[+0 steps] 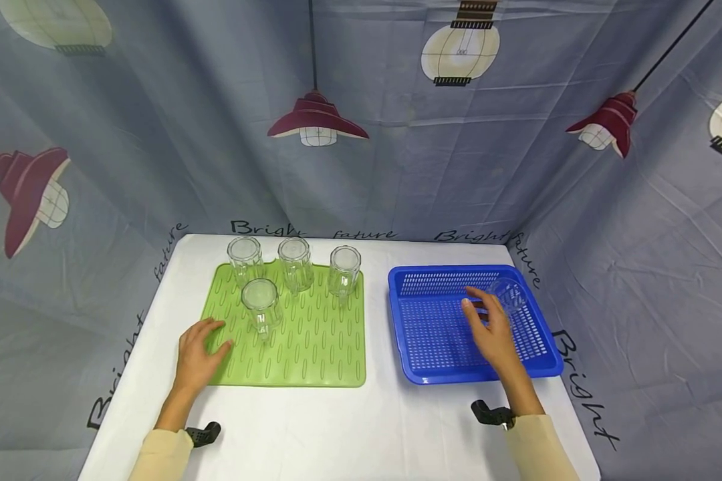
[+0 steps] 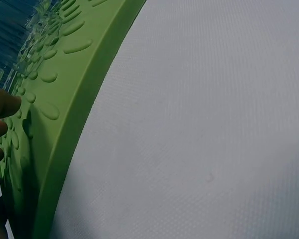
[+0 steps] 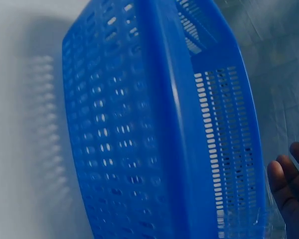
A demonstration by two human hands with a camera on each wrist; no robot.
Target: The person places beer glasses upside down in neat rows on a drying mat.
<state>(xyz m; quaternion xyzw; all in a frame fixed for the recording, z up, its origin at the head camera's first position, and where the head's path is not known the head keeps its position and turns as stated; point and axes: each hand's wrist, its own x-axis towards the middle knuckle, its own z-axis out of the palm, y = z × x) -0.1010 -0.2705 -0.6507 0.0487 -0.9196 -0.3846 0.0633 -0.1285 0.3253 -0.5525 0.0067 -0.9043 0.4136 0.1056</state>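
Several clear glass mugs stand upside down on a green drying mat [image 1: 313, 354]; the front mug [image 1: 261, 304] has its handle toward me. My left hand [image 1: 197, 354] is at the mat's left edge, thumb and fingers spread, holding nothing, left of the front mug. Over the blue basket [image 1: 427, 383] hovers my right hand [image 1: 489, 327], its fingers loosely bent and nothing in their grasp. A clear glass [image 1: 508, 294] is in the basket's back right corner, just beyond that hand. In the right wrist view, fingertips [image 3: 279, 174] show beside the basket's rim.
Both the mat and the basket rest on a white-covered table [image 1: 337, 434]. Behind the mat's front mug, more mugs [image 1: 344, 270] line the back edge. A grey curtain [image 1: 397, 180] printed with lamps hangs around the table's back and sides.
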